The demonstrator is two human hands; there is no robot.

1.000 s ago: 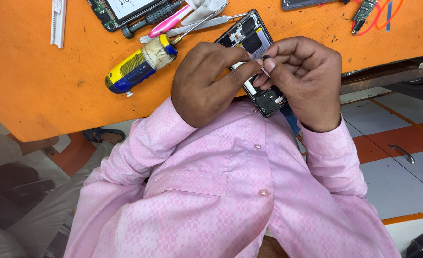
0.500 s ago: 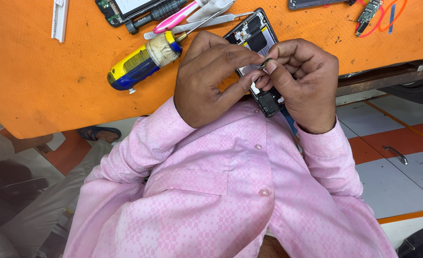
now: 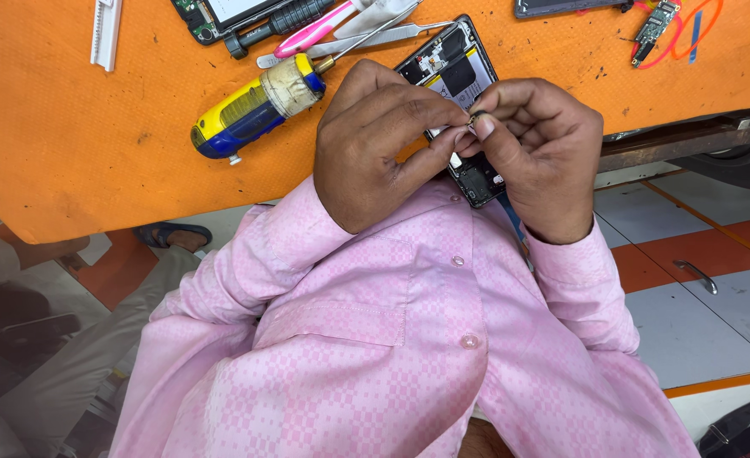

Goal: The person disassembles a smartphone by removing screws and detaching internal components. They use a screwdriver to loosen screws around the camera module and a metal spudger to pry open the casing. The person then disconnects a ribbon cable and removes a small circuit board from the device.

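Pinching a tiny part [image 3: 476, 119] together, left hand [image 3: 375, 144] and right hand [image 3: 544, 153] hover over the opened phone [image 3: 455, 72].

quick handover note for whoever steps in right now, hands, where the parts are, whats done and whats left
Left hand: fingers meet the right hand's over the opened phone, pinching a tiny part.
Right hand: pinches the same part from the other side.
Phone lies on the orange mat with its back cover off. Yellow-and-blue screwdriver, tweezers and pink tool lie beside it.
Done: phone opened.
Left: the small part is held above the phone, not seated.
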